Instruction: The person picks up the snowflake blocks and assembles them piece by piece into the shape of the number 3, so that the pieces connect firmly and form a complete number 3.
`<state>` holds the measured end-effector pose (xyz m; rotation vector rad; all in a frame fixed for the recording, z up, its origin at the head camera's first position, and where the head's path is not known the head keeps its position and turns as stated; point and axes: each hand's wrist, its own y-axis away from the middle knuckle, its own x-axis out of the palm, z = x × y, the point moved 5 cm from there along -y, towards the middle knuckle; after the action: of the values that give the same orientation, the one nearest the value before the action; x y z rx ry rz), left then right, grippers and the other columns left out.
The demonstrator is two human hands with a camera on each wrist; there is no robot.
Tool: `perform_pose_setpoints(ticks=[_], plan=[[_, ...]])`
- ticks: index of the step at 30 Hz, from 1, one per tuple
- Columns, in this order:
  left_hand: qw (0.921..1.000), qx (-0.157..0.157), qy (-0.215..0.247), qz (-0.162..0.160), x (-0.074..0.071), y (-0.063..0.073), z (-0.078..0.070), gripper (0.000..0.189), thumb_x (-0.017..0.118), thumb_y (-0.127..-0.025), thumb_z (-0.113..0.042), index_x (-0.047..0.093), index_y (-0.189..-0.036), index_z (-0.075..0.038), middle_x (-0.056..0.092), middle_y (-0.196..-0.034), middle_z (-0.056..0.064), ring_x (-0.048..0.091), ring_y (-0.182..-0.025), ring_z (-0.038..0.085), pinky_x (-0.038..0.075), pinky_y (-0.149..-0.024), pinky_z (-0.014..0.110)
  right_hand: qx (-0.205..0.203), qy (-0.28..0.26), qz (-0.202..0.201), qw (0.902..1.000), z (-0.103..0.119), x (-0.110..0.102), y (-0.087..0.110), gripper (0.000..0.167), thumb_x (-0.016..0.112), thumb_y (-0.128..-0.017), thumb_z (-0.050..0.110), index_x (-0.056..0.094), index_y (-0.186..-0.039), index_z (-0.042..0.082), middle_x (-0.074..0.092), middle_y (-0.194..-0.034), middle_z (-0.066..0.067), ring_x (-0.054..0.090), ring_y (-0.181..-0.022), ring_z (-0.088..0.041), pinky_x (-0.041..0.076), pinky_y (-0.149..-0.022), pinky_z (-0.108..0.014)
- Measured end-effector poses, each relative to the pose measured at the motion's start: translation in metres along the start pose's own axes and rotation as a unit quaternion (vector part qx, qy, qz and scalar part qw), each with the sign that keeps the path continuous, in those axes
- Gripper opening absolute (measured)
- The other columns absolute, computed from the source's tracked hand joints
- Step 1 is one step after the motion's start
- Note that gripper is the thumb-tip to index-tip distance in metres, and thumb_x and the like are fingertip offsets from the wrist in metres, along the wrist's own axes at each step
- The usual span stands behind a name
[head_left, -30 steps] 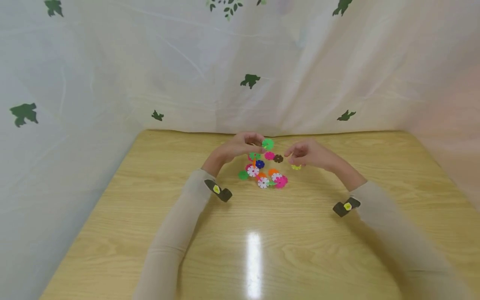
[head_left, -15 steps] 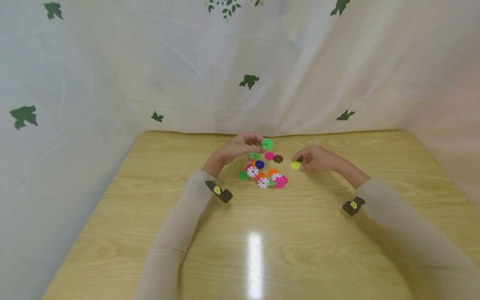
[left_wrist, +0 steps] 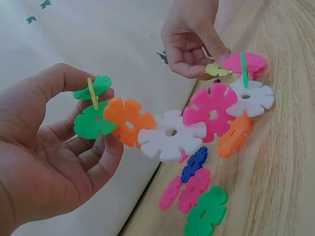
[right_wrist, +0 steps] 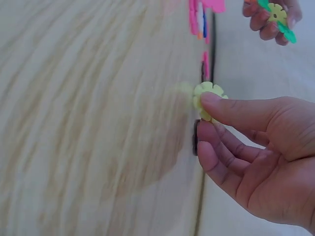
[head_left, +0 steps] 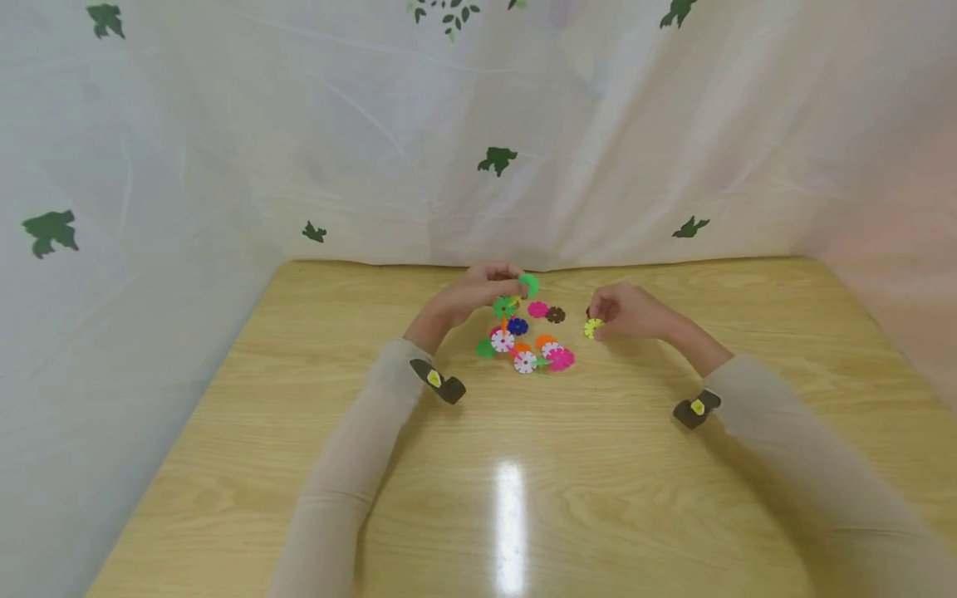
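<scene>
- 2 hands: L hand [head_left: 478,291], fingers bent, pinches green disc [left_wrist: 93,88] at chain's end; R hand [head_left: 631,311] pinches yellow disc [right_wrist: 207,93], thumb & fingers nearly closed.
- 1 chain [left_wrist: 172,135], drooping from L hand, nr mid of table's [head_left: 598,498] far edge.
- 1 blue disc [head_left: 518,326] & 3 orange discs [head_left: 546,341] there too.
- Head view: 3 white discs [head_left: 525,363], 1 part covered; L wrist view: 2.
- R wrist view: dark disc [right_wrist: 196,137] edge-on by R fingers, touching or not can't tell; head view mostly hides it.
</scene>
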<state>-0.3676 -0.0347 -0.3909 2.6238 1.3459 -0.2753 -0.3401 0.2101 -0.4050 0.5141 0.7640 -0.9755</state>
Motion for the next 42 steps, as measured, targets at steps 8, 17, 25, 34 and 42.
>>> perform_pose_setpoints(ticks=[8,17,25,34,42], plan=[[0.9996,-0.002,0.029,-0.004,0.000,0.000,0.001,0.011,0.062,-0.098,-0.019,0.067,-0.105,-0.011,0.064,-0.098,0.013,0.056,-0.083,0.016,0.048,-0.074,0.027,-0.003,-0.065,-0.028,0.9975,0.021,-0.009,-0.009,0.021,0.074,-0.092,0.006,0.069,-0.110,-0.003,0.071,-0.093,-0.017,0.065,-0.082,-0.020,0.055,-0.070,-0.025],[0.9992,0.000,0.041,-0.005,0.001,-0.002,-0.001,0.017,0.062,-0.099,-0.018,0.064,-0.114,-0.010,0.067,-0.088,0.002,0.059,-0.081,0.018,0.050,-0.070,0.025,-0.031,-0.175,-0.083,0.9806,0.052,-0.016,-0.017,0.026,0.070,-0.097,0.009,0.068,-0.119,-0.004,0.071,-0.097,-0.012,0.068,-0.083,-0.010,0.060,-0.076,-0.026],[0.9987,0.011,0.048,-0.012,0.002,-0.003,-0.002,0.015,0.062,-0.100,-0.012,0.063,-0.115,-0.009,0.069,-0.096,0.004,0.063,-0.093,0.020,0.053,-0.084,0.029,-0.041,-0.211,-0.145,0.9658,0.055,-0.005,-0.022,0.016,0.074,-0.092,0.004,0.070,-0.106,-0.003,0.071,-0.091,-0.007,0.070,-0.084,-0.023,0.061,-0.075,-0.027],[0.9977,0.014,0.063,-0.023,0.002,-0.002,-0.002,0.013,0.062,-0.100,-0.010,0.063,-0.113,-0.008,0.068,-0.092,0.001,0.062,-0.085,0.017,0.052,-0.082,0.031,-0.046,-0.246,-0.146,0.9571,0.056,0.001,-0.024,0.017,0.075,-0.090,0.002,0.065,-0.101,-0.004,0.071,-0.090,-0.003,0.069,-0.082,-0.013,0.061,-0.076,-0.024],[0.9971,0.017,0.071,-0.023,0.002,-0.003,-0.002,0.010,0.062,-0.099,-0.008,0.062,-0.109,-0.008,0.068,-0.089,0.000,0.063,-0.083,0.016,0.053,-0.079,0.029,-0.059,-0.265,-0.152,0.9504,0.060,0.001,-0.021,0.015,0.074,-0.090,-0.001,0.064,-0.100,-0.006,0.072,-0.093,-0.009,0.070,-0.083,-0.011,0.062,-0.078,-0.024]])
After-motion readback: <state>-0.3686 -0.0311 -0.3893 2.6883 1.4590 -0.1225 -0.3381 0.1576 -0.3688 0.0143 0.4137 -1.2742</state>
